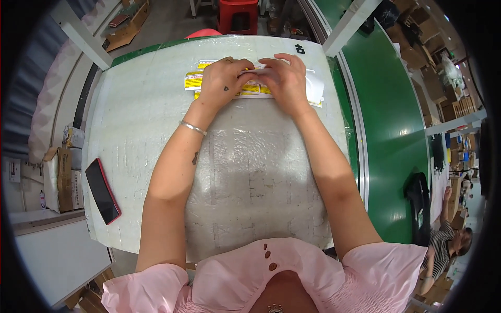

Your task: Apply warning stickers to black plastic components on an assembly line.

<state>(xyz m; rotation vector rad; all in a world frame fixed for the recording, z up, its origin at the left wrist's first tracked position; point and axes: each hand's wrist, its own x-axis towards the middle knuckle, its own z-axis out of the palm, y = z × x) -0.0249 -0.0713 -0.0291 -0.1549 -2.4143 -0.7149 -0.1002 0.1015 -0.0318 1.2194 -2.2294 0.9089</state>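
Both hands meet over a pile of yellow-and-white warning labels (193,82) near the far side of the table. My left hand (221,82) has its fingers curled inward and pinches one end of a thin white label (253,72). At the other end, the thumb and fingers of my right hand (288,83) close on the same piece. Its printed face is mostly turned away or covered by the fingers. More of the pile shows below the hands, and a white sheet (315,87) sticks out at the right.
A phone (103,191) with a red edge lies at the table's left. The table (245,156) has a clear film over its top. On the right runs a green conveyor belt (389,115) with a black object (417,201) on it. A red stool (237,15) stands beyond; a person (443,250) is at far right.
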